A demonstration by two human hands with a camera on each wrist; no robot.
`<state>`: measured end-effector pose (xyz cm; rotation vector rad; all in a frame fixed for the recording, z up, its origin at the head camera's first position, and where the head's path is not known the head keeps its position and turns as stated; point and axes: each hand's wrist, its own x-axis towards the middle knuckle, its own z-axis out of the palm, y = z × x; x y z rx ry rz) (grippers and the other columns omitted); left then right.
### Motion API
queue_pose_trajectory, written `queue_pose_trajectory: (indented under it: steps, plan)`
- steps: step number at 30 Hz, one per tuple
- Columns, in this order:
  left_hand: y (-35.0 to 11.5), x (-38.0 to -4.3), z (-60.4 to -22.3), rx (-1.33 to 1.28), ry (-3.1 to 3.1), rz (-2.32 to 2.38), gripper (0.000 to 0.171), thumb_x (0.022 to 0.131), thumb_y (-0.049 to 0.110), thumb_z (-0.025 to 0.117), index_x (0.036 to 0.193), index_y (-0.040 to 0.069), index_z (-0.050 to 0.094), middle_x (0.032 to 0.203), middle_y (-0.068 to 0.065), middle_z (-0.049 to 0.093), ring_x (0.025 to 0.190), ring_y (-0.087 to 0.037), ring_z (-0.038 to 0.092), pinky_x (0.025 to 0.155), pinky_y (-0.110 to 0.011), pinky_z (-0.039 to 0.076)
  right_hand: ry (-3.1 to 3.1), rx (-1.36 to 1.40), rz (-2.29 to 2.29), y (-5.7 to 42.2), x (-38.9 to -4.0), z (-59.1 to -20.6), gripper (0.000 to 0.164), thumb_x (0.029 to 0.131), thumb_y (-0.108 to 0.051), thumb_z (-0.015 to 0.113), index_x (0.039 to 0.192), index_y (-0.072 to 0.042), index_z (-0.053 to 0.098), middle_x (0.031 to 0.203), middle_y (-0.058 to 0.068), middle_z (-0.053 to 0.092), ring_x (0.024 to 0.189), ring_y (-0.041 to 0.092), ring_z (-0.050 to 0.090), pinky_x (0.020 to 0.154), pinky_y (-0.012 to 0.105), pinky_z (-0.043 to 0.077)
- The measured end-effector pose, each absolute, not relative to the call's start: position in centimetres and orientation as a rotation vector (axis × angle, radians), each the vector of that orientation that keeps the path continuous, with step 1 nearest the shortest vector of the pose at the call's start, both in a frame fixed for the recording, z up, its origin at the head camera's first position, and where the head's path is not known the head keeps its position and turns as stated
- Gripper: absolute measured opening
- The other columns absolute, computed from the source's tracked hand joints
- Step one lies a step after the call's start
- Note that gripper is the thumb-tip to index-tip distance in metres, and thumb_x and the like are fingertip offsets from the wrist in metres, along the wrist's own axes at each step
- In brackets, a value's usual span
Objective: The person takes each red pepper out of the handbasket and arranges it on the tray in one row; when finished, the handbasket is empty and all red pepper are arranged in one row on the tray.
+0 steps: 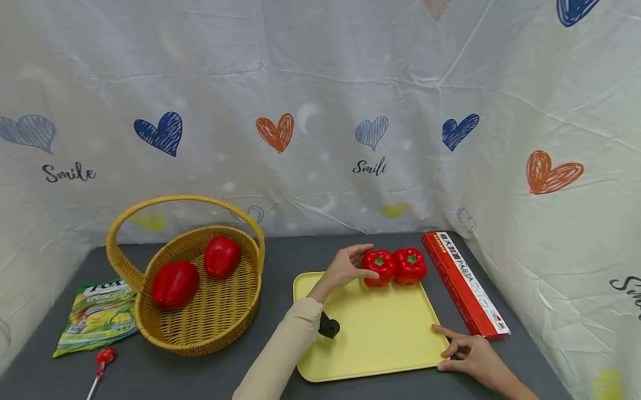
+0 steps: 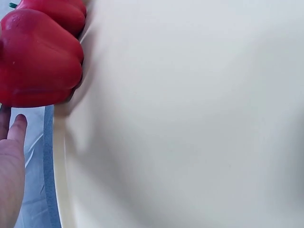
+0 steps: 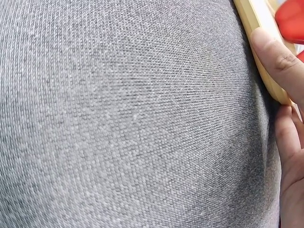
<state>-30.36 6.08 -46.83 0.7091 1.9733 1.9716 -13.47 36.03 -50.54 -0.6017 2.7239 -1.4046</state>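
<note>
My left hand point(image 1: 344, 268) holds a red bell pepper point(image 1: 379, 268) at the far edge of the yellow tray point(image 1: 379, 337), thumb on its near side and fingers round its left. A second red bell pepper point(image 1: 409, 266) sits right beside it, green stem upward. In the left wrist view the held pepper point(image 2: 40, 61) stands by the tray's rim, partly cut off by the frame. My right hand point(image 1: 471, 358) grips the tray's front right corner. The right wrist view has its fingers point(image 3: 280, 61) on either side of the tray rim point(image 3: 266, 71).
To the left stands a wicker basket point(image 1: 210, 320) with a tall handle, holding two red bell peppers point(image 1: 175, 284). Beside it lie a green snack bag point(image 1: 99, 316) and a red lollipop point(image 1: 105, 357). A red pasta box point(image 1: 463, 284) lies right of the tray, near the cloth backdrop.
</note>
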Motion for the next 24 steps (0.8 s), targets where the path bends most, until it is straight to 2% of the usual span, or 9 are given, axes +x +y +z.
queue_pose_trajectory:
  steps: [5, 8, 12, 17, 20, 24]
  plan:
    - [5.3, -30.2, -46.7, 0.695, 2.035, 1.987, 0.063, 0.080, -0.001, 0.075, 0.138, 0.003, 0.051, 0.144, -0.017, 0.045, 0.134, -0.031, 0.040, 0.111, -0.043, 0.031, 2.713, -0.608, -1.427, 36.0, -13.5, -50.5, 0.016, 0.069, -0.012, 0.085, 0.077, -0.013, 0.071, 0.121, 0.031, 0.057, 0.114, -0.014, 0.047, 0.066, 0.015, 0.050]
    - [4.9, -29.1, -46.2, 0.635, 2.085, 2.031, 0.060, 0.080, 0.001, 0.076, 0.136, 0.005, 0.054, 0.143, -0.014, 0.047, 0.135, -0.030, 0.040, 0.111, -0.044, 0.031, 2.702, -0.598, -1.427, 35.9, -13.4, -50.4, 0.016, 0.070, -0.012, 0.085, 0.077, -0.013, 0.070, 0.122, 0.031, 0.056, 0.114, -0.016, 0.046, 0.071, 0.014, 0.051]
    - [3.7, -26.8, -45.5, 0.495, 2.184, 2.080, 0.053, 0.080, 0.006, 0.077, 0.130, 0.006, 0.060, 0.137, -0.010, 0.054, 0.131, -0.026, 0.046, 0.108, -0.044, 0.036, 2.695, -0.565, -1.399, 35.8, -13.4, -50.3, 0.016, 0.070, -0.014, 0.085, 0.076, -0.013, 0.070, 0.123, 0.030, 0.056, 0.113, -0.017, 0.044, 0.074, 0.013, 0.051]
    - [0.3, -23.8, -43.9, 0.412, 2.234, 2.086, 0.048, 0.080, 0.008, 0.077, 0.126, 0.005, 0.063, 0.130, -0.012, 0.059, 0.125, -0.028, 0.052, 0.104, -0.046, 0.039, 2.695, -0.527, -1.386, 35.6, -13.4, -50.2, 0.016, 0.070, -0.015, 0.085, 0.075, -0.012, 0.070, 0.124, 0.025, 0.058, 0.112, -0.019, 0.044, 0.073, 0.013, 0.051]
    - [-2.8, -22.2, -42.6, 0.403, 2.260, 2.067, 0.047, 0.080, 0.008, 0.077, 0.125, 0.004, 0.063, 0.128, -0.014, 0.061, 0.123, -0.030, 0.053, 0.102, -0.045, 0.042, 2.702, -0.504, -1.375, 35.6, -13.4, -50.1, 0.017, 0.069, -0.016, 0.085, 0.074, -0.012, 0.070, 0.124, 0.015, 0.062, 0.111, -0.019, 0.044, 0.072, 0.014, 0.051]
    - [-7.5, -20.7, -41.1, 0.334, 2.277, 2.071, 0.045, 0.081, 0.004, 0.075, 0.124, -0.001, 0.063, 0.126, -0.017, 0.061, 0.122, -0.032, 0.054, 0.096, -0.041, 0.048, 2.707, -0.462, -1.352, 35.7, -13.3, -49.9, 0.017, 0.069, -0.019, 0.085, 0.074, -0.013, 0.070, 0.124, -0.010, 0.063, 0.108, -0.021, 0.044, 0.071, 0.014, 0.052]
